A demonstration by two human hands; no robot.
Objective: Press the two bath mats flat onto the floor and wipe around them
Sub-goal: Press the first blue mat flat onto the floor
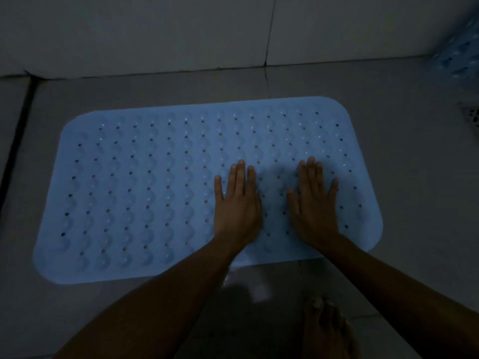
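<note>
Left hand (237, 206): flat, palm down, fingers straight and slightly fanned, pressed onto the right half of the light blue bath mat (145, 187), gripping nothing. Right hand (313, 203): likewise flat and spread, palm down on the same mat, just beside the left with a narrow strip of mat between the two thumbs; fingertips of both pointed toward the wall. Both forearms bare, reaching in from the lower edge of the view and crossing the mat's near border. Mat itself: rectangular with rounded corners, dotted with rows of small drain holes and raised rounded bumps, laid on the grey tiled floor (404, 177) with its long side roughly parallel to the wall, apparently lying flat, far edge near the wall but not touching it. No brand, label or writing readable anywhere on it; dim light and blur besides. Below the mat, between the forearms: a shiny patch on the tile, possibly wet, not certain. Bare foot (328, 330) at the bottom, toes toward the mat, well short of its near edge. Beyond the mat: pale wall tiles (155, 35) with a vertical grout line, and a dark seam running along the floor at far left. Far right: a floor drain grate (473, 116), partly cut off by the frame, and above it, in the upper right corner, a blurred piece of second blue mat (458, 55) with the same perforated pattern, mostly out of view.
</note>
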